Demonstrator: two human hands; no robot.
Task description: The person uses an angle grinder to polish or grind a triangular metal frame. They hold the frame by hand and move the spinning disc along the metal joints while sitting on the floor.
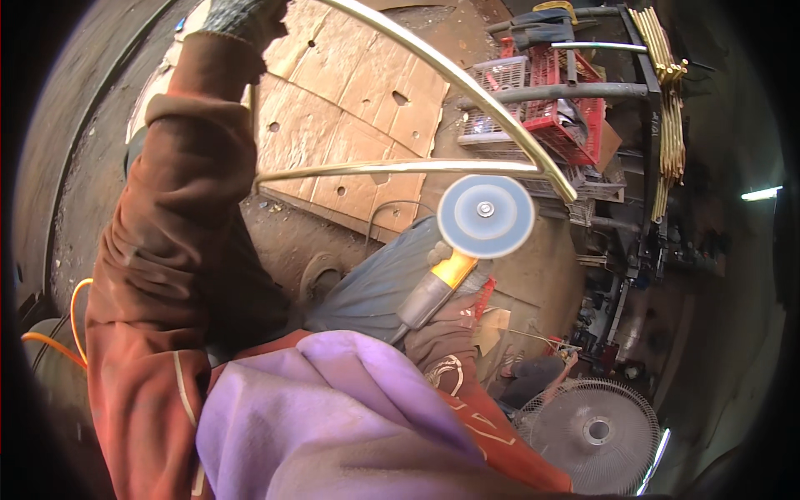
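Note:
My left hand (237,18), in a dark knit glove, is raised at the top left and grips a bent brass-coloured metal frame (467,87) of curved and straight rods. My right hand (446,329), also gloved, holds an angle grinder (433,292) with a yellow and grey body. Its round grey disc (486,215) faces the camera, just below the corner where the straight rod (392,168) meets the curved one. My brown sleeve (167,250) fills the left side, and lilac cloth (333,417) covers the bottom.
Flattened cardboard sheets (350,108) lie on the dirt floor behind the frame. Red and white plastic crates (542,100) stand on a metal rack beside a bundle of brass rods (667,92). A floor fan (593,433) sits at the lower right. An orange cable (75,317) loops at the left.

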